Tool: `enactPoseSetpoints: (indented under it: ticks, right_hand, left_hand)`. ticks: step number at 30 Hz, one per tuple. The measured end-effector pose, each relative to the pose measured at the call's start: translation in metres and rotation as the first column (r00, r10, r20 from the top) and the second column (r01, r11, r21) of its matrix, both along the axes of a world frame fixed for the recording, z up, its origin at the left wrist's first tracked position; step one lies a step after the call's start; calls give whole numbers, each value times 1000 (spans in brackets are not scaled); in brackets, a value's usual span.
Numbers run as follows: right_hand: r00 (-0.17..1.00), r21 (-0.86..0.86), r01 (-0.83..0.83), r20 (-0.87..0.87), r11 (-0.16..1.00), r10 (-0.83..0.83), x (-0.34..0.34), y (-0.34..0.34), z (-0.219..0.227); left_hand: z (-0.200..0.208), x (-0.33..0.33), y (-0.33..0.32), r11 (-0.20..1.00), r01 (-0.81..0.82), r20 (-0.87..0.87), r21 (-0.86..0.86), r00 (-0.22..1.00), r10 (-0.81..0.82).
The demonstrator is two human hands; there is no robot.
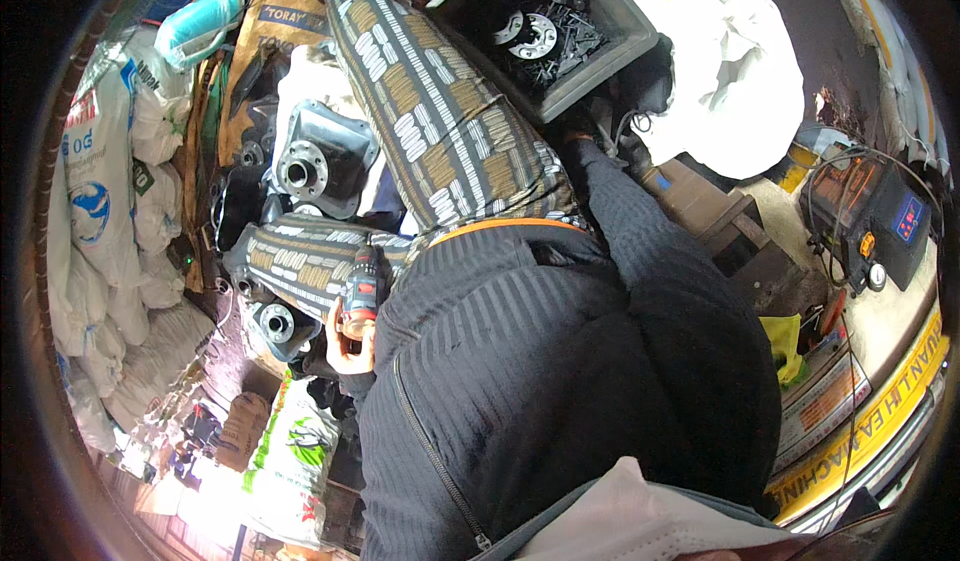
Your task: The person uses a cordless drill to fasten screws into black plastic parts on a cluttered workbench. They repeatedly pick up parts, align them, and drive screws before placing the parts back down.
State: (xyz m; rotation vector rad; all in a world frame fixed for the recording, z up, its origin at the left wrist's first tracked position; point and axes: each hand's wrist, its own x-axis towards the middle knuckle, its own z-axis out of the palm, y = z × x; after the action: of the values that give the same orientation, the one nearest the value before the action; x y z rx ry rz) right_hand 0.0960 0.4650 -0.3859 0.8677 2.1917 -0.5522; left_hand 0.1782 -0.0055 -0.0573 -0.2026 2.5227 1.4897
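My left hand (350, 353) is wrapped around a red-and-black cordless power driver (362, 289), held low against my left thigh. Close to it lies a dark metal housing with a round flange (277, 322). A larger dark metal housing with a bolt-holed flange (303, 171) rests between my patterned trouser legs. My right hand (576, 138) reaches forward below the edge of a black bin (600, 73); its fingers are hidden in shadow. Inside the bin are many loose bolts (578, 43) and a shiny round flange (532, 36).
A white plastic bag (735, 71) stands right of the bin. Farther right sits a black machine with a gauge and cables (868, 216). Stacked white sacks (100, 201) line the left, near a brown paper sack (285, 16). A white-and-green sack (295, 461) lies at lower left.
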Motion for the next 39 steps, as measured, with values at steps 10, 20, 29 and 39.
enactPoseSetpoints:
  ticks: [10,20,29,39]
  right_hand:
    - [993,-40,-113,20,993,114,17,-15,-4]
    - [973,-155,-230,-59,961,223,16,17,-14]
    - [954,-339,-296,-162,893,254,11,24,-2]
    - [807,-779,540,371,319,-460,4,30,74]
  left_hand:
    - [14,-5,14,990,-28,-38,-136,999,23]
    - [14,-17,17,999,-5,-14,-52,1000,4]
    - [14,-12,11,997,30,152,-75,988,-19]
    - [17,-14,12,979,51,291,199,950,-109]
